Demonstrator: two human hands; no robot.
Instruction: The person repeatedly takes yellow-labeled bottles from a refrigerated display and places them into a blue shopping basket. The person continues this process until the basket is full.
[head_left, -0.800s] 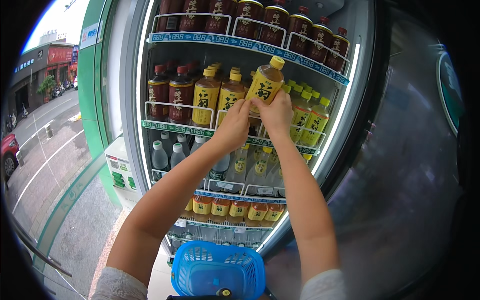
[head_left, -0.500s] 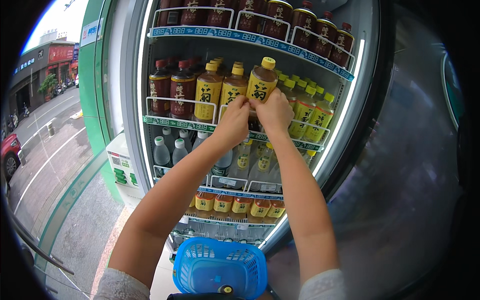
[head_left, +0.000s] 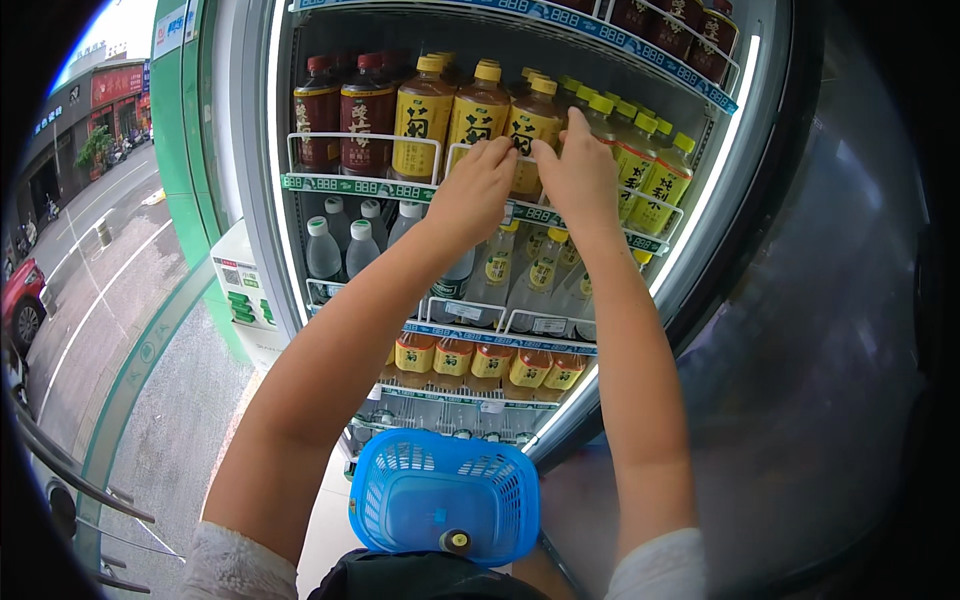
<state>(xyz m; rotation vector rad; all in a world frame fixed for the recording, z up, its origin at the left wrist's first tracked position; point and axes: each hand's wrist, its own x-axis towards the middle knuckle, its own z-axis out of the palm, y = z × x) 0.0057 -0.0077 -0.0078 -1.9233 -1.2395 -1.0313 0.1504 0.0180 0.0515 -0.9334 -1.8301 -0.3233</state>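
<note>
A yellow-labelled, yellow-capped drink bottle [head_left: 535,124] stands in the row on the upper cooler shelf, behind the wire guard. At its lower left side is my left hand [head_left: 480,188], its fingers stretched out toward the label and touching or nearly touching it. My right hand [head_left: 582,175] is at the bottle's right side, thumb and forefinger apart and the forefinger pointing up. Neither hand is wrapped round the bottle. Beside it on the left stands a matching yellow-labelled bottle [head_left: 478,112]. The bottle's base is partly hidden by my fingers.
Dark red-capped bottles [head_left: 367,120] fill the shelf's left end; slimmer yellow-green bottles [head_left: 660,190] stand at right. Clear bottles [head_left: 324,250] occupy the shelf below. A blue basket [head_left: 400,510] holding a dark-capped bottle [head_left: 456,541] is below my arms. The cooler door [head_left: 740,330] is at right.
The yellow-labelled bottle, raised and tilted in both hands before, now stands lower in the shelf row. My hands have loosened around it, and the right forefinger is lifted. The view has shifted.
</note>
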